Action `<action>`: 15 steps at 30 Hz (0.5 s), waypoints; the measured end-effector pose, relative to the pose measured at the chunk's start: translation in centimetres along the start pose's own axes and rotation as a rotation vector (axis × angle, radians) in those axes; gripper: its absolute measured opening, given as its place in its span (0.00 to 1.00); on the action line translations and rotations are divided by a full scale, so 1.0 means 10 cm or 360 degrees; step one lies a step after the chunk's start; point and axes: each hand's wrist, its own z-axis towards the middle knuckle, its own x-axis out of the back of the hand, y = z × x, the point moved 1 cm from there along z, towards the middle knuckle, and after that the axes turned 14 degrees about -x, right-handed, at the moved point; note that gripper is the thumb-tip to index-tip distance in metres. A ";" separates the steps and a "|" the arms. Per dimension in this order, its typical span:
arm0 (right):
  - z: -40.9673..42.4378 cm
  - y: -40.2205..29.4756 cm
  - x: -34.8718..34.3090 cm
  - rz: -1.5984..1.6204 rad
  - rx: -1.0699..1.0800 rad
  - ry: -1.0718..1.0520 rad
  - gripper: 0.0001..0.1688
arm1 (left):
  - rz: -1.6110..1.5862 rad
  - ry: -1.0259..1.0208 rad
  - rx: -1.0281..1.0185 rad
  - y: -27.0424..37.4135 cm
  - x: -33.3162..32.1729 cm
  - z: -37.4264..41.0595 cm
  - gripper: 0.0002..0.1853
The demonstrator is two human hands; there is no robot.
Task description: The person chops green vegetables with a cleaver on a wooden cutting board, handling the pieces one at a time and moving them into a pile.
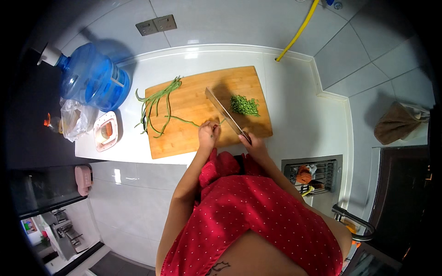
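A wooden cutting board (188, 103) lies on the white counter in front of me. My right hand (255, 145) grips the handle of a kitchen cleaver (224, 112), whose blade stands on edge, slanting up and left over the board. Left of the blade, my left hand (208, 134) holds a long green bean (183, 120); the bean's short end reaches to the blade. Chopped green bean pieces (244, 105) form a small pile on the far side of the blade. A bunch of whole long beans (157, 98) lies at the board's left end, some hanging over its edge.
A large blue water jug (93, 77) stands at the back left, with a plastic bag (76, 119) and a pink-rimmed container (105, 131) nearby. A yellow hose (298, 32) enters the counter at the back. A sink rack (326, 176) and a faucet (355, 222) are at the right.
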 end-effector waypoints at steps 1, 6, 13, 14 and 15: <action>-0.02 0.01 -0.02 -0.0039 0.0033 0.0026 0.20 | -0.0039 0.0029 -0.0025 0.02 0.00 0.00 0.04; -0.08 0.00 -0.05 -0.0144 -0.0031 -0.0003 0.19 | 0.0016 0.0206 -0.0167 -0.03 -0.08 -0.09 0.04; -0.12 -0.05 -0.05 -0.0262 -0.0044 -0.0042 0.21 | -0.0017 0.0124 -0.0062 -0.04 -0.12 -0.08 0.04; -0.11 -0.02 -0.08 -0.0317 -0.0034 -0.0013 0.22 | -0.0019 0.0120 -0.0038 -0.02 -0.11 -0.06 0.03; -0.11 -0.02 -0.10 -0.0371 -0.0024 0.0014 0.22 | -0.0033 0.0133 -0.0047 -0.02 -0.11 -0.06 0.03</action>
